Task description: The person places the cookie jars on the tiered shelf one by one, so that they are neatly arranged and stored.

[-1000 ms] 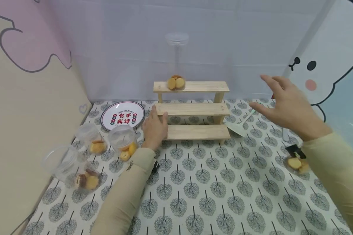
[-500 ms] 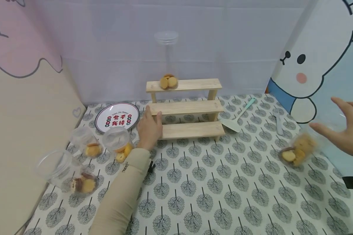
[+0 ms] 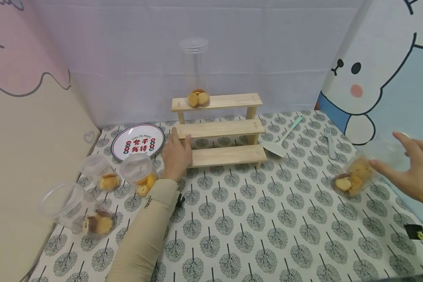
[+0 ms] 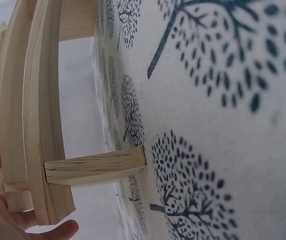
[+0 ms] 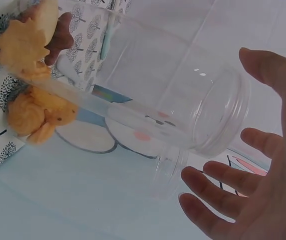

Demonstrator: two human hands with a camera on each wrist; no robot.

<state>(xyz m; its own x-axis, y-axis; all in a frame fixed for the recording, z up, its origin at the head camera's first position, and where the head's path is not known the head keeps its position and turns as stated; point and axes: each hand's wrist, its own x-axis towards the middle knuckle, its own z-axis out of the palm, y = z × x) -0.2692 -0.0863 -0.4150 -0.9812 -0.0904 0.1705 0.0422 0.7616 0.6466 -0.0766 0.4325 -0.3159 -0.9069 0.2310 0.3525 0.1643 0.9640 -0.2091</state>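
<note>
My left hand [image 3: 176, 156] holds the left end of a three-tier wooden shelf stand [image 3: 225, 155]. In the left wrist view, its thumb and fingers lie around the end of a wooden plank [image 4: 45, 125]. At the right, my right hand [image 3: 416, 168] is spread beside a clear lidded jar [image 5: 183, 90] with cookies [image 3: 354, 176] in its bottom. The right wrist view shows fingers and thumb on either side of the lid end, apparently not touching it. Part of a second clear jar [image 5: 170, 167] shows behind. Another tall cookie jar [image 3: 196, 74] stands on the top tier.
Several cookie jars stand at the left, including a large one [image 3: 70, 207], a small one [image 3: 98, 168] and another [image 3: 135, 168]. Behind them lies a printed plate [image 3: 155, 147]. A spatula [image 3: 278, 147] and a fork [image 3: 329, 143] lie right of the stand.
My right hand has moved from above the table down and right to the cookie jars. The head view has shifted right. My left hand stays at the stand.
</note>
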